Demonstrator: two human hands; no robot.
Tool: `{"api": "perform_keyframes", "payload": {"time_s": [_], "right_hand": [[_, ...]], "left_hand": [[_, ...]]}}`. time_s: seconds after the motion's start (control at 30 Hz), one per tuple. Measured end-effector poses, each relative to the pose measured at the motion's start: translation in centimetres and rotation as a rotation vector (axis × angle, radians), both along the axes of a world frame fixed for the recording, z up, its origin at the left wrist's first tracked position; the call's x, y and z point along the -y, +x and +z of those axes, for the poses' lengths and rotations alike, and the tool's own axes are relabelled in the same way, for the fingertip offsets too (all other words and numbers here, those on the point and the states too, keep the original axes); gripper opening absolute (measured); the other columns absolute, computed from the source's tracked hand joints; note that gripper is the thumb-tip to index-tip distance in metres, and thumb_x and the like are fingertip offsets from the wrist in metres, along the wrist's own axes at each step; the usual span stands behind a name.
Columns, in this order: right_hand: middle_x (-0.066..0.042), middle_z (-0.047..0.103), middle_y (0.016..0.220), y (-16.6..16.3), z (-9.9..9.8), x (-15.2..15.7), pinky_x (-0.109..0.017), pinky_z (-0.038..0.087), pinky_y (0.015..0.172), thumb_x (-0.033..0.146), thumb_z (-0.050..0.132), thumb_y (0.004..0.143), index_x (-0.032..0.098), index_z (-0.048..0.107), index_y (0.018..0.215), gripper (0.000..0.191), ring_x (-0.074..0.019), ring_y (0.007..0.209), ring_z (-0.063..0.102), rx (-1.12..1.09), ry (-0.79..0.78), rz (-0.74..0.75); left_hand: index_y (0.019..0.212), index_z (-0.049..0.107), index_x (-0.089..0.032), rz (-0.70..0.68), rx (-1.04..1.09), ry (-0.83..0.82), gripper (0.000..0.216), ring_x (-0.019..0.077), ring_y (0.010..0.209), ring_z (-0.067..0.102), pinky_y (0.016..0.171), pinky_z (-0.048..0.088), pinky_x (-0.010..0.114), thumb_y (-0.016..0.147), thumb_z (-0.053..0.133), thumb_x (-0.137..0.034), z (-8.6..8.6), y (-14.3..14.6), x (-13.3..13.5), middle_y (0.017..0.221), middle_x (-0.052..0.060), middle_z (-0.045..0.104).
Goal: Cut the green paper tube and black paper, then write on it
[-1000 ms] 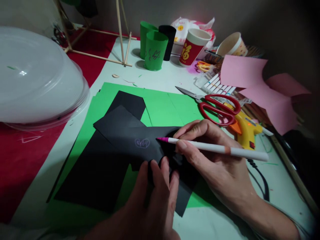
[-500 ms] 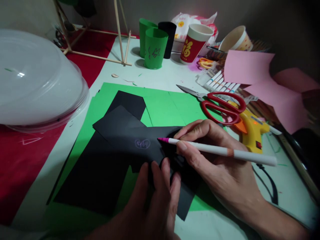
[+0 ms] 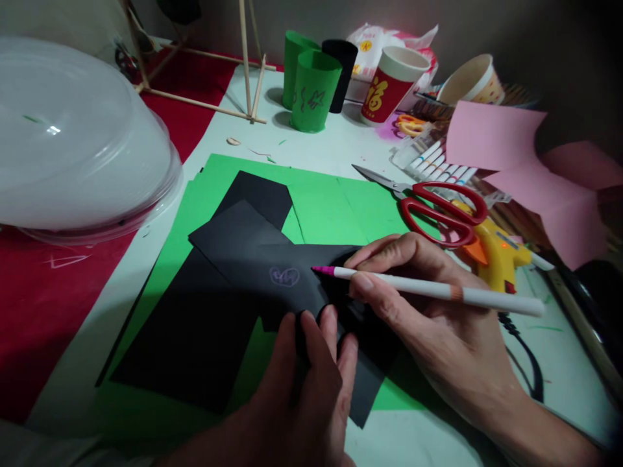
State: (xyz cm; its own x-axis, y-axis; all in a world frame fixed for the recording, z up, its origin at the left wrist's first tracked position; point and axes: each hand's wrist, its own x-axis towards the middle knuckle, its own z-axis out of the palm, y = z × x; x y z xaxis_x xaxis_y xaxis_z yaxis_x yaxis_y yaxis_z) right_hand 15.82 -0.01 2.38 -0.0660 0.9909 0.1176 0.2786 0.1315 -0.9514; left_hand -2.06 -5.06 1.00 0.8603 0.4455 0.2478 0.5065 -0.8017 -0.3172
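Observation:
My right hand (image 3: pixel 428 305) grips a white marker pen (image 3: pixel 428 287) with a magenta tip, pointing left just above a black paper sheet (image 3: pixel 272 253). A faint purple oval scribble (image 3: pixel 285 277) shows on that sheet, left of the tip. Along the sheet's lower edge, the bent fingers of my left hand (image 3: pixel 311 370) press and hold the paper; what lies beneath these fingertips is hidden. More black paper (image 3: pixel 189 331) lies under and beside it, on a bright green sheet (image 3: pixel 321 201).
Red-handled scissors (image 3: pixel 438 207) and a yellow glue gun (image 3: pixel 503 253) lie right. Behind stand a green paper tube (image 3: pixel 314 91), a red paper cup (image 3: pixel 394 87) and a wooden stick frame (image 3: pixel 195 107). Pink paper (image 3: pixel 496 136) overhangs several markers (image 3: pixel 445 165). Clear plastic lids (image 3: pixel 87 143) sit left.
The whole view has shifted slightly, so things appear a little farther right and higher. Both hands keep nearly the same pose, with the marker tip slightly closer to the scribble.

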Motion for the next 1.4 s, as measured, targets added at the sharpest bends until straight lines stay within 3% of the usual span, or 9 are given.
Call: {"api": "perform_keyframes", "payload": {"time_s": [0.23, 0.57, 0.77, 1.0, 1.4], "right_hand": [[0.001, 0.074, 0.085, -0.1, 0.1, 0.0, -0.013, 0.049, 0.054, 0.024, 0.075, 0.085, 0.020, 0.067, 0.080, 0.010, -0.0060, 0.064, 0.061, -0.013, -0.027, -0.010], [0.003, 0.073, 0.085, 0.1, -0.2, 0.0, -0.019, 0.051, 0.057, 0.024, 0.073, 0.086, 0.023, 0.066, 0.079, 0.010, -0.0093, 0.067, 0.064, 0.059, -0.019, -0.013], [0.001, 0.072, 0.086, 0.2, 0.0, 0.2, -0.023, 0.051, 0.058, 0.021, 0.073, 0.086, 0.023, 0.063, 0.079, 0.012, -0.0121, 0.072, 0.065, 0.071, -0.007, 0.004], [-0.001, 0.071, 0.088, 0.2, 0.0, 0.4, -0.027, 0.050, 0.061, 0.023, 0.073, 0.088, 0.024, 0.062, 0.081, 0.013, -0.0160, 0.080, 0.065, 0.078, -0.004, -0.009], [-0.002, 0.069, 0.089, 0.2, -0.1, 0.6, -0.032, 0.051, 0.064, 0.022, 0.069, 0.091, 0.025, 0.059, 0.082, 0.013, -0.0180, 0.080, 0.065, 0.151, 0.048, -0.015]], "left_hand": [[0.128, 0.066, -0.009, 0.031, 0.016, 0.033, 0.053, 0.0350, 0.117, 0.059, 0.095, 0.047, 0.049, 0.098, 0.045, -0.047, -0.9, 0.3, 0.3, 0.128, 0.016, 0.070], [0.121, 0.065, -0.003, 0.007, 0.059, 0.126, 0.048, 0.0341, 0.114, 0.060, 0.095, 0.048, 0.047, 0.097, 0.046, -0.040, -1.5, 0.1, -0.1, 0.126, 0.019, 0.068], [0.118, 0.065, -0.004, 0.039, 0.136, 0.206, 0.051, 0.0353, 0.116, 0.059, 0.099, 0.046, 0.050, 0.094, 0.049, -0.047, -2.8, 0.4, 0.1, 0.126, 0.020, 0.065], [0.123, 0.065, -0.006, 0.033, 0.138, 0.163, 0.054, 0.0358, 0.118, 0.057, 0.099, 0.048, 0.049, 0.088, 0.059, -0.047, -3.0, 0.3, 0.4, 0.126, 0.019, 0.067], [0.122, 0.060, 0.003, 0.033, 0.189, 0.169, 0.062, 0.0397, 0.115, 0.060, 0.100, 0.045, 0.054, 0.093, 0.046, -0.050, -3.4, 0.6, 0.5, 0.128, 0.029, 0.061]]}}
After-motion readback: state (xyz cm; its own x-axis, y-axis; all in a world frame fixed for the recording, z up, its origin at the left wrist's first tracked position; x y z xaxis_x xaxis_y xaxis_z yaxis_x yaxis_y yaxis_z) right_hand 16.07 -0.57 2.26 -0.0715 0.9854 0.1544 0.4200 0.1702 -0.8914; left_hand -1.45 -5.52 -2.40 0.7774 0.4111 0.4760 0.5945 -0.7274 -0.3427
